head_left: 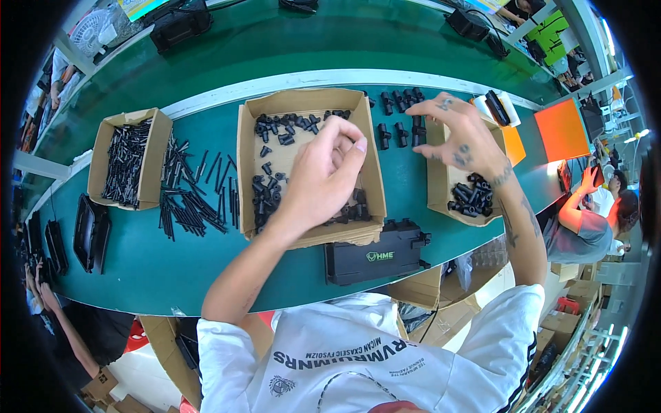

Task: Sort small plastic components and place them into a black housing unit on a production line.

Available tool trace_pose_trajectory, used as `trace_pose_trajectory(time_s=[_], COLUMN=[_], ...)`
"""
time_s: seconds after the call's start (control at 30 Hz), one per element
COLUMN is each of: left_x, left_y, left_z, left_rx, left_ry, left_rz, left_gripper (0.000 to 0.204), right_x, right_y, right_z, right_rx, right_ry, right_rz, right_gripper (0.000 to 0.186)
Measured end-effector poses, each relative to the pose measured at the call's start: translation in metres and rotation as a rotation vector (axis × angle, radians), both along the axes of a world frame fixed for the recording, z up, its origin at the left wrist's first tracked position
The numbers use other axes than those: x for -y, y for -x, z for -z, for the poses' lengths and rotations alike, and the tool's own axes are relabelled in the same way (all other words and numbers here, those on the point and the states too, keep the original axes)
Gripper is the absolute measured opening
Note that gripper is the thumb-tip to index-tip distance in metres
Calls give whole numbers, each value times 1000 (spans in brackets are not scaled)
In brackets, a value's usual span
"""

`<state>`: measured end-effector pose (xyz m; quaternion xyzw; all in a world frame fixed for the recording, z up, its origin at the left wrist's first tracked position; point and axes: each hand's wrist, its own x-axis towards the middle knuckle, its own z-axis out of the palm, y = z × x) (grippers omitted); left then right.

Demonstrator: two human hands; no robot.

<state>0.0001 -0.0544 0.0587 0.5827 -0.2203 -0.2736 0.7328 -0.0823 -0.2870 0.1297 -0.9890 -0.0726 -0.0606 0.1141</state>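
My left hand is curled over a shallow cardboard box of small black plastic fittings; what its fingers hold, if anything, is hidden. My tattooed right hand has thumb and forefinger spread, beside several black T-shaped fittings standing in rows on the green table. Under and beside that hand is a narrower box with more short black parts.
A box of black rods and loose rods lie left. Black cases rest along the near edge, an orange board at right. A co-worker sits far right; another person's arm shows lower left.
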Motion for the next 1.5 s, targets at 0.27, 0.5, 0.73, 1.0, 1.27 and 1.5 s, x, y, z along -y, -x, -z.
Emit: trace_pose_trajectory(time_s=[0.27, 0.5, 0.73, 1.0, 1.27, 1.5], left_x=[-27, -34, -42, -39, -36, -37], left_y=[-20, -30, -40, -40, -44, -44], left_z=[8, 4, 9, 4, 1, 10], left_rx=[970, 1042, 1217, 1023, 956, 950], left_ry=[-780, -1019, -1098, -1233, -1286, -1283], left_rz=[332, 359, 115, 196, 248, 206], left_gripper=[19, 29, 49, 64, 66, 67], right_x=[51, 52, 60, 54, 55, 52], right_y=[-35, -43, -39, -39, -39, -37], right_z=[61, 67, 70, 63, 64, 62], right_rx=[-337, -401, -350, -411, -433, -450], right_ry=[71, 11, -7, 55, 78, 112], right_rz=[105, 123, 124, 167, 166, 203], right_gripper=[60, 59, 59, 62, 63, 63])
